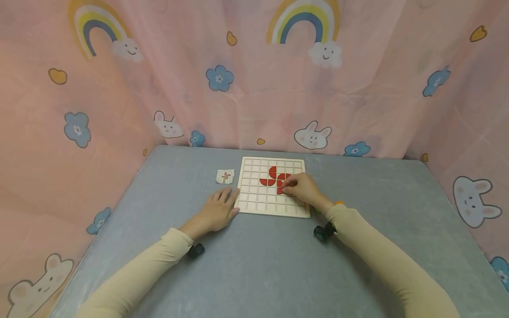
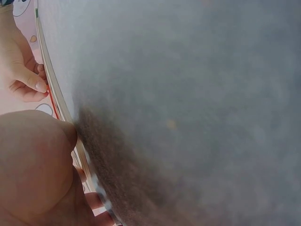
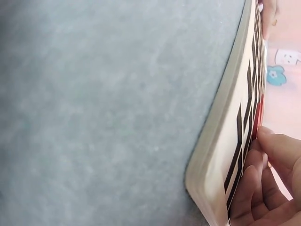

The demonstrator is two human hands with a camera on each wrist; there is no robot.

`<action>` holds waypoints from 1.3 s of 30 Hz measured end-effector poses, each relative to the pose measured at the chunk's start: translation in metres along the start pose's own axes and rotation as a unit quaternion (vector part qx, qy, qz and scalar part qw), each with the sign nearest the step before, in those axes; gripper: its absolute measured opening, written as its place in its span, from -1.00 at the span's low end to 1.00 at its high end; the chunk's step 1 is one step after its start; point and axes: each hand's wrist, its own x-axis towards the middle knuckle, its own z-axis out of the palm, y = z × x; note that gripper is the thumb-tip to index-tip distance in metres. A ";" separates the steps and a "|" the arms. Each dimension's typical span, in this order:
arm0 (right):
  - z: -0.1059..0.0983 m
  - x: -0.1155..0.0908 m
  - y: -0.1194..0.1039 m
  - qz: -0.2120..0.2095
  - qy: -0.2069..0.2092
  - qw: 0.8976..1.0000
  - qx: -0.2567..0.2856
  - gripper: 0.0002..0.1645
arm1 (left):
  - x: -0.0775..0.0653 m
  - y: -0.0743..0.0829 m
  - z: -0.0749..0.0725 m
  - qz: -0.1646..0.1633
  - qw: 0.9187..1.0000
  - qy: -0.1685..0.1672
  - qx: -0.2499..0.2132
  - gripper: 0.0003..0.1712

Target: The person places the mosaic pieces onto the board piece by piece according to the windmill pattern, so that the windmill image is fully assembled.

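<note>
A square wooden grid board [image 1: 254,204] lies on the table. Several red quarter-round pieces [image 1: 272,172] form a pinwheel-like figure in its squares. My right hand [image 1: 304,190] is over the board's right half, its thumb and fingers pinching a red piece [image 1: 279,190] at the lower right of the figure. In the right wrist view those fingertips meet low at the board's surface, beside a red edge [image 3: 257,117]. My left hand [image 1: 216,211] rests on the table with fingers spread, its thumb and fingertips touching the board's left edge.
A small card [image 1: 225,176] printed with a grid and a coloured figure lies left of the board. Partly hidden by the right wrist are an orange thing [image 1: 339,202] and a green thing [image 1: 317,210]. A pink patterned curtain [image 1: 254,101] surrounds the grey table [image 1: 254,265].
</note>
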 end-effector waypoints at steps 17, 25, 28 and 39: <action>-0.001 -0.001 0.001 0.012 -0.009 1.000 0.017 -0.92 | 0.001 0.001 0.000 -0.003 1.000 -0.003 0.000 -0.24; -0.001 -0.001 0.000 0.011 -0.008 1.000 0.019 -0.93 | 0.000 0.000 0.000 -0.001 1.000 -0.006 -0.002 -0.23; -0.001 0.000 0.001 0.012 -0.007 0.999 0.031 -0.90 | 0.000 0.000 -0.001 -0.002 1.000 -0.009 -0.002 -0.23; -0.038 -0.014 0.014 0.016 0.033 0.998 0.057 -0.69 | 0.001 -0.001 0.001 0.000 1.000 -0.003 0.003 -0.23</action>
